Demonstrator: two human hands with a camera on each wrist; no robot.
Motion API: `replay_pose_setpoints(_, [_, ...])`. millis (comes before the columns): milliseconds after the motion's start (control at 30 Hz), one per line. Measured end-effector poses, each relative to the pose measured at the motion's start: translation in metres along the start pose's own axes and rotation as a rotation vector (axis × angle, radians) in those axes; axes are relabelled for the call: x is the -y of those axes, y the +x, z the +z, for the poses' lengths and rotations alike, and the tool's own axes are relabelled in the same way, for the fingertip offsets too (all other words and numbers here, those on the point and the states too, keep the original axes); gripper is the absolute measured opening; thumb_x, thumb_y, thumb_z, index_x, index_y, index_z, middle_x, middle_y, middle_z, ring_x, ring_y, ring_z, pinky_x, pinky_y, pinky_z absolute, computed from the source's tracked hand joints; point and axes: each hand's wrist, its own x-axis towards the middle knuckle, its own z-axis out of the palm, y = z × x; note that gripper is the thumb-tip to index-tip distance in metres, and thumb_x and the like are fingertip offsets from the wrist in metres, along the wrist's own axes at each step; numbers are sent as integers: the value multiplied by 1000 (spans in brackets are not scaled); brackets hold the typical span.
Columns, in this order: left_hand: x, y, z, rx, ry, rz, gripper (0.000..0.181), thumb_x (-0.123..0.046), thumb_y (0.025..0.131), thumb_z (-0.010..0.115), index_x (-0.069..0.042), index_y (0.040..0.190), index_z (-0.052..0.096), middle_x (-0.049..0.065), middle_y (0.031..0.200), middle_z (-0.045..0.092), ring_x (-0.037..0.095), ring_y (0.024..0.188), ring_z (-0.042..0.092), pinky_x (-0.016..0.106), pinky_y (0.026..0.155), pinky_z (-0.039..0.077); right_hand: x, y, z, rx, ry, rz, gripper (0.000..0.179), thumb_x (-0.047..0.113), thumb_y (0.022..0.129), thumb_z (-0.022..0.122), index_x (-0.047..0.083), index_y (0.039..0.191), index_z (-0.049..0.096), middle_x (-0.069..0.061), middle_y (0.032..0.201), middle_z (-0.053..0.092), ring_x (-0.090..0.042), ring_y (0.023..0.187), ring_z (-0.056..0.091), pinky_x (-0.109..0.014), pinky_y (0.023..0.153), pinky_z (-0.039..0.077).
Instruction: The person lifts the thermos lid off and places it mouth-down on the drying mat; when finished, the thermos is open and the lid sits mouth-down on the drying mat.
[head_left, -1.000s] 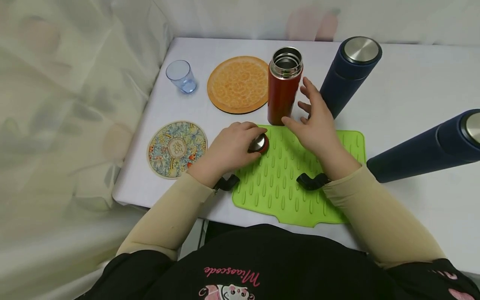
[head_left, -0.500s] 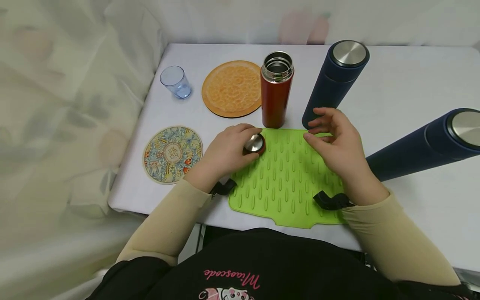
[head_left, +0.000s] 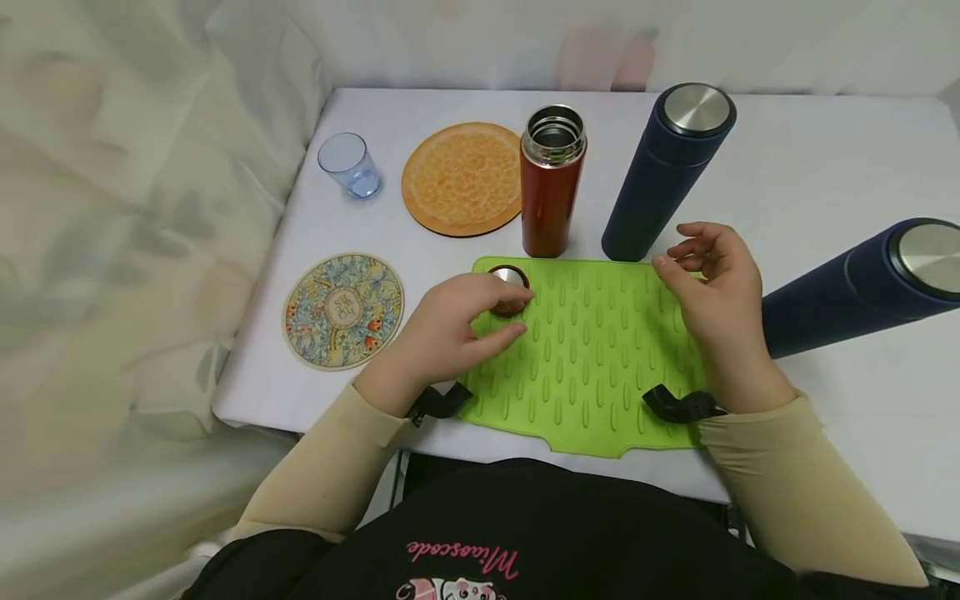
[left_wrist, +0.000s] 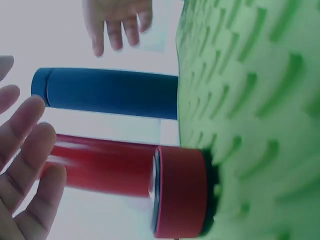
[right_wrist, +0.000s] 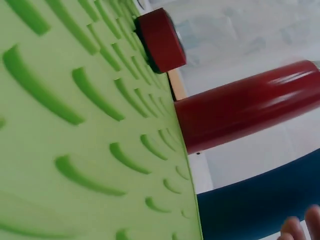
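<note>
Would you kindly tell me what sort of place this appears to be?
Possibly a staged tabletop workspace: pale printed drapery hangs beside and behind a white-covered table, which bears a green ribbed mat and an open red flask.

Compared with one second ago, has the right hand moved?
Yes: relative to the green ridged mat, the right hand moved rightward, away from the red vacuum flask.

In the head view, the left fingers (head_left: 491, 292) hide part of the red lid (head_left: 513, 276). The red flask (head_left: 552, 196) covers the right rim of the orange mat (head_left: 461, 179). The rightmost navy flask (head_left: 840, 292) is cut by the right edge, its base partly behind the right hand (head_left: 722, 304). The emblem (head_left: 344, 307) on the floral mat (head_left: 315, 329) is too small to read.
</note>
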Motion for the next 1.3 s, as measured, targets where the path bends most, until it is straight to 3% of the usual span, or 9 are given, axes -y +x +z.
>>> replay_pose_setpoints(200, [-10, -9, 3, -2, -11, 85, 34, -16, 99, 82, -5, 130, 77, 7, 121, 80, 20, 104, 75, 37, 96, 60, 4, 19, 9, -26, -96, 11, 71, 12, 100, 81, 22, 159, 43, 9, 138, 53, -10, 121, 58, -26, 96, 50])
replay_pose_setpoints(333, [-11, -14, 8, 1, -22, 86, 33, -15, 98, 83, -5, 129, 78, 7, 122, 80, 19, 104, 74, 37, 97, 60, 5, 36, 17, -16, -76, 26, 87, 11, 96, 85, 27, 165, 36, 4, 150, 48, -13, 132, 56, -32, 107, 50])
replay_pose_setpoints(467, [-9, -16, 11, 12, -26, 71, 33, -16, 98, 83, -6, 129, 78, 6, 123, 80, 19, 107, 74, 37, 99, 59, 5, 47, 24, -24, -65, 34, 100, 10, 91, 90, 32, 167, 30, 2, 150, 45, -17, 138, 54, -37, 114, 48])
replay_pose_setpoints(767, [-10, -16, 12, 8, -21, 48, 44, -18, 96, 85, -5, 137, 74, 7, 131, 77, 22, 118, 71, 40, 108, 56, 7, 47, 30, -122, -46, -40, 87, 8, 87, 93, 31, 158, 48, 5, 144, 57, -12, 129, 56, -34, 107, 46])
replay_pose_setpoints(967, [-11, -13, 9, -16, -2, 68, 46, -19, 95, 86, -5, 137, 73, 9, 133, 76, 25, 125, 70, 42, 113, 55, 10, 34, 23, -183, 15, -227, 78, -1, 77, 96, 23, 146, 66, 10, 131, 67, -13, 122, 62, -30, 100, 46])
replay_pose_setpoints(1100, [-14, -9, 4, -43, 9, 84, 46, -19, 95, 87, -4, 137, 73, 10, 133, 76, 26, 124, 70, 43, 111, 55, 22, 21, 14, -115, 64, -278, 79, -9, 71, 97, 17, 141, 72, 6, 131, 73, -16, 118, 67, -29, 97, 50])
replay_pose_setpoints(1300, [-17, -7, -2, -77, -6, 112, 47, -17, 94, 87, -3, 137, 73, 11, 133, 75, 26, 123, 70, 42, 111, 55, 37, -6, -4, 113, 177, -263, 84, -19, 66, 95, 7, 142, 73, -6, 131, 79, -20, 116, 72, -27, 96, 52])
